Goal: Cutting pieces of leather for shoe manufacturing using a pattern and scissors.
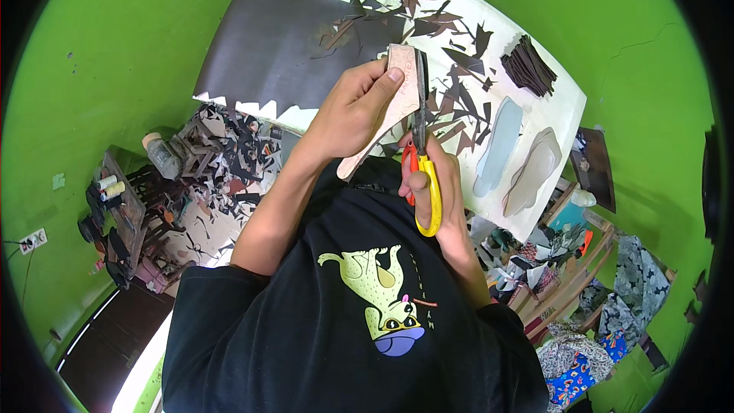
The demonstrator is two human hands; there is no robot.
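Note:
My left hand (pixel 350 113) grips a pale pinkish, curved, sole-like piece (pixel 406 95), thumb on top and fingers underneath. Faint marks show on its face, and its narrow end points toward my chest. In my right hand (pixel 453 195) is a pair of scissors (pixel 420 118) with one red and one yellow handle, fingers wrapped through the loops. The dark blades point away from me and lie along the right edge of the pale piece. They look nearly closed; whether anything is between them cannot be made out.
A large dark brown sheet (pixel 283 50) with a jagged near edge covers the left of the white table (pixel 466 187). Dark offcuts (pixel 459 95) are scattered mid-table. To the right are a stack of dark pieces (pixel 529 66) and translucent sole-shaped pieces (pixel 501 145). Scraps (pixel 229 176) litter the floor.

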